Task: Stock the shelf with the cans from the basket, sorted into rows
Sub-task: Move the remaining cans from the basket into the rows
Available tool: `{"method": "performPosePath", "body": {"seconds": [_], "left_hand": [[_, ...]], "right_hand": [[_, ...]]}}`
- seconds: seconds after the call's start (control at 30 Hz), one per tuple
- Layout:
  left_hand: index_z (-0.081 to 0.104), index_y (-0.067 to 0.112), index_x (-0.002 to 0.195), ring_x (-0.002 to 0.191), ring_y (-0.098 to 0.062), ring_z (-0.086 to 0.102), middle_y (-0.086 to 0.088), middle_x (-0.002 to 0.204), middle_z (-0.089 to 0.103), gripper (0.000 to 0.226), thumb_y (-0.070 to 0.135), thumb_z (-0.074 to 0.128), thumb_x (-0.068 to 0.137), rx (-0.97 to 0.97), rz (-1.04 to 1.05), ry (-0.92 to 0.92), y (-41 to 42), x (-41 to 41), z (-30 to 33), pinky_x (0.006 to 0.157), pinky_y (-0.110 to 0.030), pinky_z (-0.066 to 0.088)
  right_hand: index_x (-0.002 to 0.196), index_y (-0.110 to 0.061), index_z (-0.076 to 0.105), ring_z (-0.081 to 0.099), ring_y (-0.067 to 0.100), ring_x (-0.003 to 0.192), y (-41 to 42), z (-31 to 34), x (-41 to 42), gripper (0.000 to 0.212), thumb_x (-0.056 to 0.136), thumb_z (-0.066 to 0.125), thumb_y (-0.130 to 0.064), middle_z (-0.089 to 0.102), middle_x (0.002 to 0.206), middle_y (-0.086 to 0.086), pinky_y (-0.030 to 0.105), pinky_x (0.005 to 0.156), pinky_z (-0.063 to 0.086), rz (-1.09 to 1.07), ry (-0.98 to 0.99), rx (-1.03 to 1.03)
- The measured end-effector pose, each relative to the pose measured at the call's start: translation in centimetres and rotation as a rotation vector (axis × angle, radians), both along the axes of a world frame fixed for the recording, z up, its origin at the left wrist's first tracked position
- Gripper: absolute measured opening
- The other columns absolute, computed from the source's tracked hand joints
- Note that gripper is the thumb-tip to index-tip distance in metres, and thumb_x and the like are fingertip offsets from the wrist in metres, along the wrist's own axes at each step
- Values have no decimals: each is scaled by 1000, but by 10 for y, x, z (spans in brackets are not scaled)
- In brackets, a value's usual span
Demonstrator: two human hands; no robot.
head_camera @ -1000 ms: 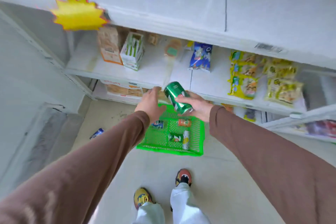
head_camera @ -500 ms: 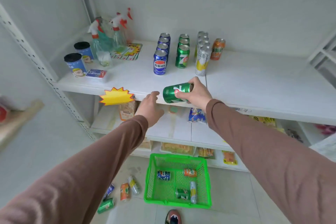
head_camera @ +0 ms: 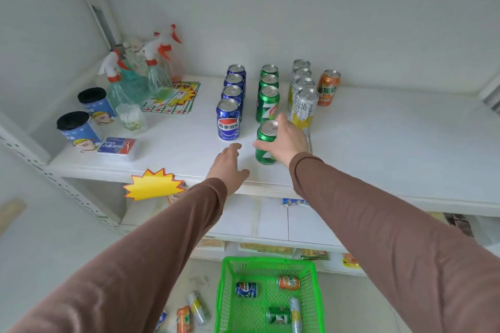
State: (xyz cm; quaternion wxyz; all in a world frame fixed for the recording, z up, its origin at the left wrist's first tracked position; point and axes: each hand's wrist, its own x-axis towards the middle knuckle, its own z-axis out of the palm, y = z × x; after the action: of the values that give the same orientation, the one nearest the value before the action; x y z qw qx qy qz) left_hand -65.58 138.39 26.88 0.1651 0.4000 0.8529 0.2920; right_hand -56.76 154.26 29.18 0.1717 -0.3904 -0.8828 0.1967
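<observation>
My right hand grips a green can that stands upright on the white shelf, at the front of the green row. To its left runs a blue can row, to its right a silver-yellow row, and a single orange can stands behind that. My left hand hovers open over the shelf edge, holding nothing. Below, the green basket on the floor holds a blue can, an orange can, a green can and a silver-yellow can.
Spray bottles, two blue cups, a small box and printed cards occupy the shelf's left part. A yellow starburst tag hangs on the shelf edge. Several cans lie on the floor left of the basket.
My right hand carried the green can up from near the basket, turned it upright and set it down at the front of the green row. My view rose from the floor to the shelf.
</observation>
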Motion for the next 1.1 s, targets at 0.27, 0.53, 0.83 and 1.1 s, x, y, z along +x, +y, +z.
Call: {"method": "performPosePath", "body": {"seconds": [0.27, 0.53, 0.83, 1.1], "left_hand": [[34, 17, 143, 126, -24, 48, -8, 139, 50, 69, 23, 67, 83, 6, -22, 7, 27, -22, -6, 104, -34, 40], [33, 17, 143, 127, -24, 47, -8, 140, 49, 67, 22, 65, 85, -12, -62, -2, 38, -28, -13, 106, -36, 41], [33, 18, 143, 128, -24, 46, -8, 141, 48, 66, 24, 65, 85, -25, -69, 13, 59, -35, -18, 105, -37, 42], [34, 19, 142, 125, -24, 49, -6, 141, 49, 66, 26, 66, 85, -41, -46, 23, 67, -36, -15, 103, -36, 45]], "right_hand": [[129, -13, 38, 60, 31, 109, 13, -15, -21, 96, 60, 88, -55, 53, 129, 9, 38, 85, 49, -111, 214, -110], [123, -12, 45, 61, 29, 110, 5, -54, -18, 70, 71, 87, -33, 58, 125, 8, 39, 93, 50, -157, 295, -361], [120, -9, 48, 60, 30, 110, 31, -51, -42, 62, 74, 85, -29, 61, 122, 11, 40, 93, 49, -172, 264, -339], [121, -8, 49, 60, 30, 110, 37, -50, -47, 64, 73, 86, -29, 60, 122, 12, 39, 92, 49, -171, 255, -341]]}}
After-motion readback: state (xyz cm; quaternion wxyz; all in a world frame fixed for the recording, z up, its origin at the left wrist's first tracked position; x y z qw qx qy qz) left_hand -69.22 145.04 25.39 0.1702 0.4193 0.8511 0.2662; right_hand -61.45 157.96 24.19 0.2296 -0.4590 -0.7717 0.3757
